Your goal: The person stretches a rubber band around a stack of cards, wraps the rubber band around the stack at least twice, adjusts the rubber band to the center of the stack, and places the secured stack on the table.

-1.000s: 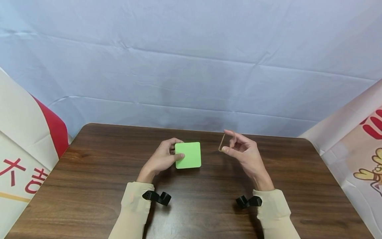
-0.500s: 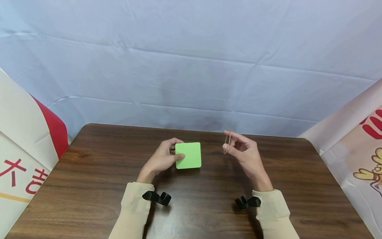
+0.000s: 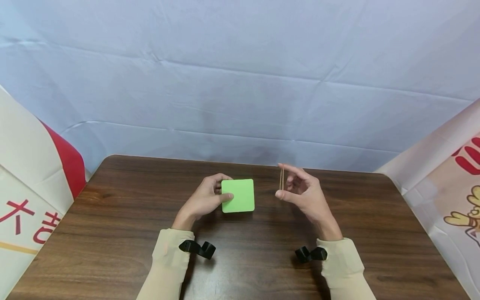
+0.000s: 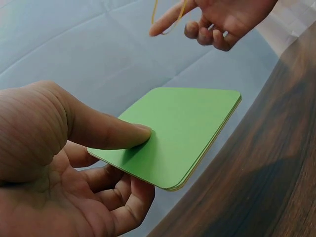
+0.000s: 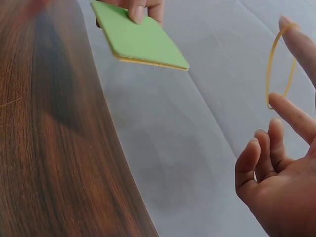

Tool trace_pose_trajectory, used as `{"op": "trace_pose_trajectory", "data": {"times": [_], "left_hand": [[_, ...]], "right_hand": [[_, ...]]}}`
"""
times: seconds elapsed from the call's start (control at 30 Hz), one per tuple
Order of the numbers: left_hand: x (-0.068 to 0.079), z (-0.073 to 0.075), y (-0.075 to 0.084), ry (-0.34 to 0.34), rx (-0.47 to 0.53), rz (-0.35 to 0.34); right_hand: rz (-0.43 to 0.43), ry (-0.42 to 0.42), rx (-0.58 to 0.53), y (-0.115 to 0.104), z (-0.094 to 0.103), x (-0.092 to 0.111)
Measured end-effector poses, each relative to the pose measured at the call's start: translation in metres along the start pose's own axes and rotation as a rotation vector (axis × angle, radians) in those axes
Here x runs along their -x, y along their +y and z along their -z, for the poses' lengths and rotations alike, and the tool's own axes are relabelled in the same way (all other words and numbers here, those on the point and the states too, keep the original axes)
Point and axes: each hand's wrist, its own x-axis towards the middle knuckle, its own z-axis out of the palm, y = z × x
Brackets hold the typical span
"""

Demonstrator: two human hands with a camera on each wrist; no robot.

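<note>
A stack of square green cards (image 3: 243,196) with rounded corners is gripped at its left side by my left hand (image 3: 204,198). The thumb presses on top and the fingers lie underneath, as the left wrist view shows. The stack (image 4: 185,131) is tilted and held above the table. To its right, my right hand (image 3: 305,191) carries a thin yellow-tan rubber band (image 3: 281,179), looped over the spread thumb and index finger. In the right wrist view the band (image 5: 269,69) is stretched into a long oval between those fingertips; the other fingers bend toward the palm. Band and cards are apart.
Beneath both hands is a dark brown wooden table (image 3: 243,254). A pale grey-blue cloth (image 3: 240,83) hangs behind its far edge. Printed banners flank it at left (image 3: 33,187) and right (image 3: 450,200). A black camera mount sits on each wrist.
My right hand has spread its thumb and index finger within the rubber band, which has turned and is drawn out longer. The left hand and the cards have shifted only slightly to the right.
</note>
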Motion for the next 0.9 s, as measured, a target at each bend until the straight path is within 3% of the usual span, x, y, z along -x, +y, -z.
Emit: {"op": "trace_pose_trajectory", "data": {"times": [0.33, 0.6, 0.9], "left_hand": [[0.002, -0.002, 0.012, -0.068, 0.127, -0.029], [0.004, -0.004, 0.02, -0.106, 0.272, -0.029], [0.003, -0.007, 0.023, -0.144, 0.391, 0.025]], "right_hand": [[0.021, -0.128, 0.176, -0.027, -0.013, 0.003], [0.042, -0.243, 0.354, -0.033, -0.027, 0.006], [0.096, -0.309, 0.391, -0.035, -0.038, 0.008]]}}
